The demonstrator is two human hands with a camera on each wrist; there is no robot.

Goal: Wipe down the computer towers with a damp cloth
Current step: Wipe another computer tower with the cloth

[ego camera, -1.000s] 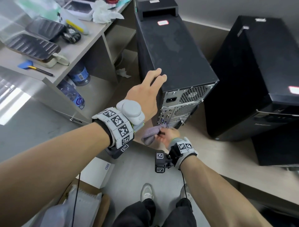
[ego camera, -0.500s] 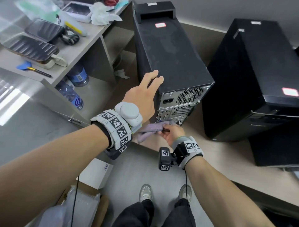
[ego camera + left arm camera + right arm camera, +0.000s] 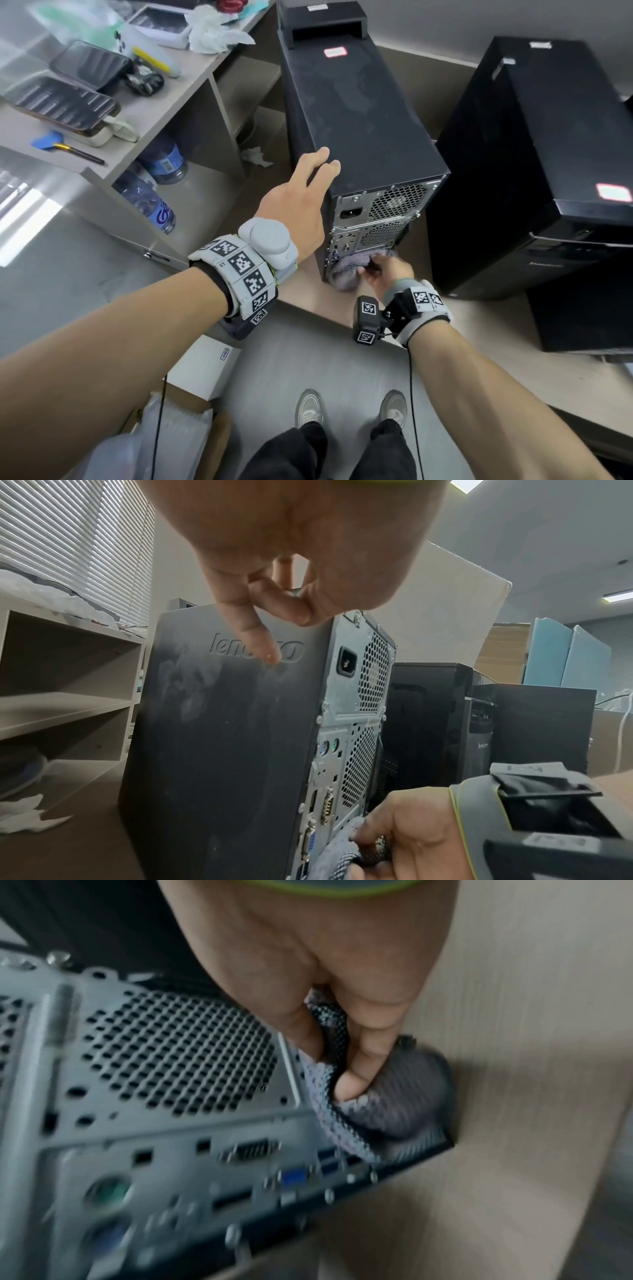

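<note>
Towers are what I am cleaning, and the near tower point(image 3: 359, 113) stands upright on the pale platform point(image 3: 479, 342) right in front of me, its metal back panel point(image 3: 373, 219) facing me and its long top running away from me toward the wall. My left hand point(image 3: 294, 205) rests on its near top corner, fingers straight over the edge and the thumb down the dusty side, steadying it rather than gripping. My right hand point(image 3: 380, 274) is low at the foot of that back panel, fingers and thumb bunched around the grey cloth point(image 3: 349, 270), which presses against the bottom of the panel beside the ports point(image 3: 246, 1150). So the right hand is the one nearer the work, and the unwiped metal lies above it: I judge the next stroke has to go upward along the panel's height, past the vent holes point(image 3: 178, 1053), while the left keeps the case from tipping. Smears and dust still show on the top and the left side, so much remains. I count three black cases: this one, a second tower point(image 3: 548, 154) just to its right, and a third tower point(image 3: 582, 308) lower at the far right, only partly in view. One cloth, two hands. On the desk point(image 3: 171, 102) to my left lie two phones point(image 3: 68, 99), and two water bottles point(image 3: 154, 202) sit on the shelf under it.
</note>
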